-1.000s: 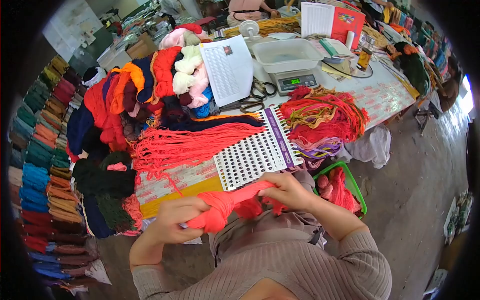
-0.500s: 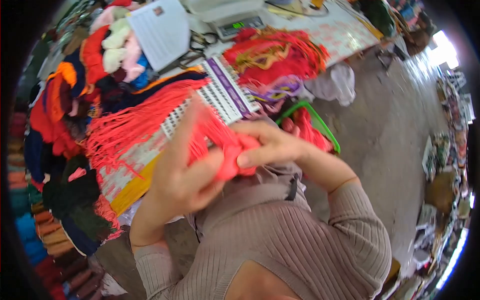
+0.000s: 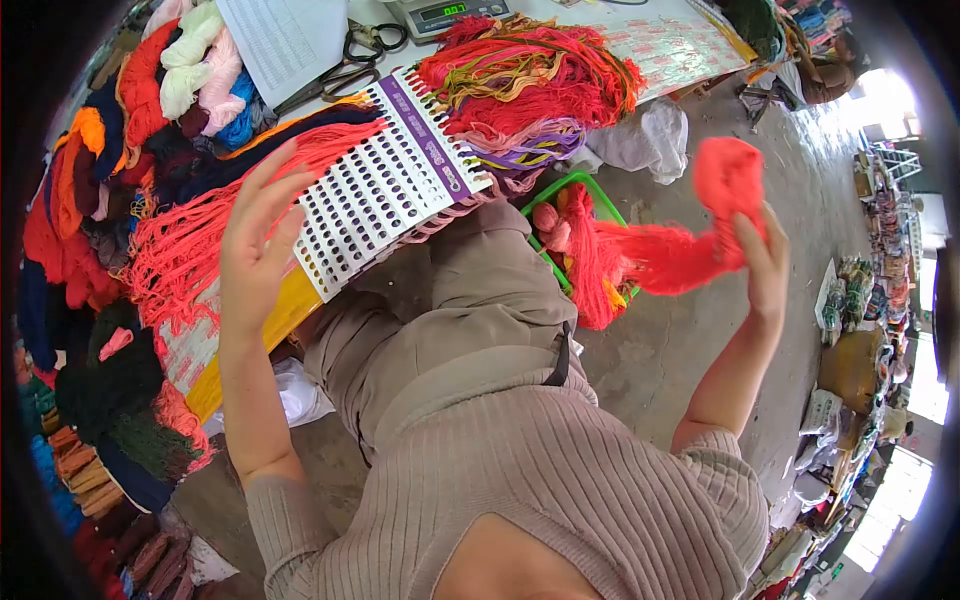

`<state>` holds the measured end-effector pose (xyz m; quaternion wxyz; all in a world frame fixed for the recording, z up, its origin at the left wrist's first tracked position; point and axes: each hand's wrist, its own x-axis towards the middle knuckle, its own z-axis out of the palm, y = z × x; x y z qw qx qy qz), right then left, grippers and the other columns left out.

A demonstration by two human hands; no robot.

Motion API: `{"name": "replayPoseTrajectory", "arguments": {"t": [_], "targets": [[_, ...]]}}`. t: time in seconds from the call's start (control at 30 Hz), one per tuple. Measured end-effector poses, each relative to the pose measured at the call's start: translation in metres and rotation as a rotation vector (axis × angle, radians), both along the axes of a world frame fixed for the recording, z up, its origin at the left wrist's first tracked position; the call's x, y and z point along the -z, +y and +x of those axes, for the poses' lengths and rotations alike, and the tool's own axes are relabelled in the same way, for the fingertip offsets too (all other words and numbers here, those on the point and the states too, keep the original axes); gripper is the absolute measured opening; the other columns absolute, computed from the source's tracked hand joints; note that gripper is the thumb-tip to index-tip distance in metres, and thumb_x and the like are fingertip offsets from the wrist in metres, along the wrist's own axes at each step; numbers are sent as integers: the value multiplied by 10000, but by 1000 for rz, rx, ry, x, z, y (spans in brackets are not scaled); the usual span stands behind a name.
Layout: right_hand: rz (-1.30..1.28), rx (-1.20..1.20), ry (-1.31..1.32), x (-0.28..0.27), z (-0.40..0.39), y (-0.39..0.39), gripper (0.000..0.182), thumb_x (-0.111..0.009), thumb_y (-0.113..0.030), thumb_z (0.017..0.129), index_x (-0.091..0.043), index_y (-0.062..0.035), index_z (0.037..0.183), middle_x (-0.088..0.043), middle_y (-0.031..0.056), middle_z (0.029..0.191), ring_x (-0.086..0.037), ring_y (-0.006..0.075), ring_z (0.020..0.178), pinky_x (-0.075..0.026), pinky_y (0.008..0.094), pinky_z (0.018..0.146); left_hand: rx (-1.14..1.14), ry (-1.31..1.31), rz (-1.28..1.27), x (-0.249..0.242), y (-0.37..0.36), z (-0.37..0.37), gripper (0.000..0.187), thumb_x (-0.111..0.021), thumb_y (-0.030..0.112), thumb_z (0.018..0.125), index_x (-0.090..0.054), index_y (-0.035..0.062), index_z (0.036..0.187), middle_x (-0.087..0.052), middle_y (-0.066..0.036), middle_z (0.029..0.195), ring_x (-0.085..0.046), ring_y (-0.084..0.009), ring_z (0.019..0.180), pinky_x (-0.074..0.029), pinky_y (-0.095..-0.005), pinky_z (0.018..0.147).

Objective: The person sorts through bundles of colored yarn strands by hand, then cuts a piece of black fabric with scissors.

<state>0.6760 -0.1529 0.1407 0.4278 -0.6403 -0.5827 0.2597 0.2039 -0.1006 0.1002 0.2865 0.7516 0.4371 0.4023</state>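
My right hand [image 3: 764,262], out to the right above the floor, is closed on a coral-red skein of thread [image 3: 728,175]. The skein's looped end stands up above the fingers, and its loose strands trail left toward a green basket [image 3: 612,205]. On the other side my left hand [image 3: 258,240] is raised with its fingers apart and nothing in it. Beneath and beside it, coral threads [image 3: 195,240] spread over the table edge. They lead to a white punched thread card [image 3: 375,190] with a purple band.
On the table are a red multicoloured thread pile [image 3: 540,75], scissors [image 3: 365,45], a printed sheet [image 3: 285,45] and a digital scale [image 3: 445,12]. Yarn bundles [image 3: 145,85] crowd the left. A white plastic bag [image 3: 655,140] hangs by the table's right side.
Both hands were together over my lap on the coral thread. They have parted: the right has swung far right with the skein, the left has moved up and left, off the thread.
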Motion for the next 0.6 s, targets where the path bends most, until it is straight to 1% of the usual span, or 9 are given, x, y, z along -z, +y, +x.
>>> {"name": "replayPoseTrajectory", "arguments": {"t": [0.03, 0.1, 0.17, 0.2, 0.3, 0.4, 0.5, 0.57, 0.6], "targets": [[-82, -66, -117, 11, 1, 12, 284, -588, -168, 864, -556, 26, 1069, -614, 61, 891, -524, 82, 792, -449, 250, 703, -65, -39, -67, 5, -1, -10, 259, -526, 66, 868, -588, 3, 1112, -448, -130, 1329, -457, -226, 1204, -350, -341, 997], [-316, -51, -263, 62, 9, 39, 368, -611, -230, 854, -542, 13, 1120, -623, 99, 945, -567, 129, 865, -458, 280, 762, -166, -137, -176, 14, -7, -29, 248, -516, 94, 905, -583, 5, 1127, -451, -120, 1324, -446, -207, 1211, -349, -327, 999], [-156, -229, -427, 122, 17, 60, 429, -629, -259, 838, -529, 3, 1163, -624, 145, 999, -603, 201, 915, -468, 321, 807, -226, -140, -210, 22, -16, -48, 250, -516, 95, 905, -583, 7, 1129, -450, -120, 1325, -446, -206, 1211, -349, -324, 998], [-175, -239, -443, 141, 17, 68, 464, -637, -267, 827, -519, -7, 1193, -619, 158, 1053, -608, 242, 956, -471, 345, 832, -279, -146, -248, 25, -22, -57, 251, -516, 96, 905, -582, 10, 1132, -449, -120, 1325, -445, -204, 1211, -349, -321, 998], [-270, -254, -280, 134, -12, 79, 454, -628, -266, 835, -521, -10, 1194, -623, 148, 1046, -607, 231, 954, -470, 340, 831, -379, -82, -278, 34, -43, -81, 256, -519, 101, 904, -581, 9, 1134, -462, -121, 1317, -461, -197, 1195, -363, -312, 983], [-302, -295, -229, 126, -23, 85, 424, -618, -246, 847, -526, -15, 1190, -623, 132, 1060, -594, 207, 962, -455, 319, 845, -430, -32, -319, 54, -58, -110, 268, -516, 141, 913, -579, 23, 1145, -490, -108, 1291, -493, -186, 1160, -386, -302, 955], [-305, -328, -237, 135, -19, 90, 365, -605, -214, 869, -545, -15, 1169, -617, 84, 1047, -567, 154, 947, -442, 283, 844, -404, -315, -751, 85, -72, -136, 306, -503, 215, 930, -554, 48, 1182, -533, -83, 1237, -517, -178, 1132, -423, -303, 918], [-314, -373, -223, 137, -33, 94, 325, -592, -188, 885, -555, -2, 1149, -607, 54, 1015, -552, 127, 926, -445, 264, 823, -387, -501, -924, 97, -75, -149, 343, -502, 266, 932, -533, 47, 1194, -552, -78, 1199, -533, -178, 1111, -452, -313, 890], [-316, -405, -185, 143, -32, 97, 329, -589, -184, 887, -547, -2, 1158, -600, 55, 1011, -548, 126, 923, -446, 255, 812, -366, -513, -967, 111, -76, -167, 350, -496, 284, 935, -530, 46, 1189, -552, -85, 1195, -540, -175, 1100, -456, -312, 884]]}}
